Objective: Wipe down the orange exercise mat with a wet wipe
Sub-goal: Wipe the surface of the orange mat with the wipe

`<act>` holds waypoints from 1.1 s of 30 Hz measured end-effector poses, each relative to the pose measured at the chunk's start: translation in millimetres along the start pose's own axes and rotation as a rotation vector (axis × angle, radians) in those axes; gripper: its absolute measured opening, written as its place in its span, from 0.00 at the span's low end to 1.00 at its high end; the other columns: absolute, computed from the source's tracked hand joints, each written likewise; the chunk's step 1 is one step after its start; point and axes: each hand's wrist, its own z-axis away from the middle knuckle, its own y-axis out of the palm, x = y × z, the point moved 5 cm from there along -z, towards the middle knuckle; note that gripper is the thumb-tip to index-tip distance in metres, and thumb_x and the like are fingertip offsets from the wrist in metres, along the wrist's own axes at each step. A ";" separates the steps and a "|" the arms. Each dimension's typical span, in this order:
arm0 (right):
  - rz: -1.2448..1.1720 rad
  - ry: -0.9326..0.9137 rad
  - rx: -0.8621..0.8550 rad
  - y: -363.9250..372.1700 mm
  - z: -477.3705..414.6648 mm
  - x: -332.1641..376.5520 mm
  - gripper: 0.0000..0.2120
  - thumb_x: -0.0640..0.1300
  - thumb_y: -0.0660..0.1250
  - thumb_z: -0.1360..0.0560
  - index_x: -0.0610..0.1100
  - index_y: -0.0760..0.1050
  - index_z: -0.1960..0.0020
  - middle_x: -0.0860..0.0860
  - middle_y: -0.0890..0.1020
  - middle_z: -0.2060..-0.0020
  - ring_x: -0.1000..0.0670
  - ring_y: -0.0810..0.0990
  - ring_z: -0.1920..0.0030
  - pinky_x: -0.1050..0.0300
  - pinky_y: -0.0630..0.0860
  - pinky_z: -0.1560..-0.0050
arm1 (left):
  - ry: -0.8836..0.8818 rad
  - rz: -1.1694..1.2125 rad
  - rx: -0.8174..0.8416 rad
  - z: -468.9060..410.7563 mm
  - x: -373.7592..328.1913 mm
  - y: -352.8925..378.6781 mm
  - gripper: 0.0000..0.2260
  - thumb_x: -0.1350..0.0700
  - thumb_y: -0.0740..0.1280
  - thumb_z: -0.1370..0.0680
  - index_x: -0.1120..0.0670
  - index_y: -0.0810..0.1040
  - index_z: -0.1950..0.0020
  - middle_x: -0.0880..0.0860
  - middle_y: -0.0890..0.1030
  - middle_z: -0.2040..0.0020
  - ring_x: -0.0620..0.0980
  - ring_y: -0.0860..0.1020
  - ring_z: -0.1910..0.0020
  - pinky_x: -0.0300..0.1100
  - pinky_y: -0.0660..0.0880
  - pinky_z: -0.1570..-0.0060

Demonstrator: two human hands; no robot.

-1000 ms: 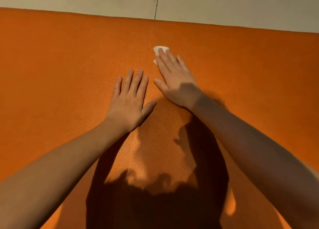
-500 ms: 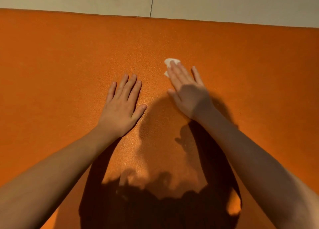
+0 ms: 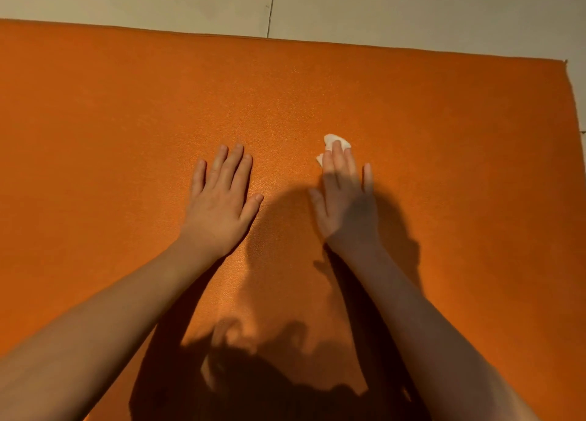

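The orange exercise mat (image 3: 111,128) fills most of the view, lying flat on the floor. My left hand (image 3: 222,203) rests palm down on the mat, fingers spread, with nothing under it. To its right, my right hand (image 3: 345,198) lies flat with its fingers pressing a small white wet wipe (image 3: 331,141) against the mat. Only the wipe's far edge and a corner at the left of my fingers show; the rest is hidden under the hand.
Pale floor tiles (image 3: 412,11) lie beyond the mat's far edge, with a grout line between them. The mat's far right corner (image 3: 564,63) is in view. My own shadow (image 3: 279,382) darkens the near part of the mat.
My right hand has slid the wipe toward me and to the right across the mat. The left hand has stayed flat, and the view has shifted so the mat's right corner shows.
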 end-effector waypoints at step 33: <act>0.017 0.009 0.195 -4.1 95.7 6.3 0.34 0.59 0.39 0.22 0.43 0.52 0.21 0.48 0.50 0.21 0.50 0.48 0.21 0.45 0.38 0.24 | -0.002 0.046 0.134 61.4 -0.8 2.2 0.30 0.42 0.54 0.17 0.55 0.52 0.19 0.52 0.49 0.19 0.52 0.44 0.21 0.54 0.43 0.24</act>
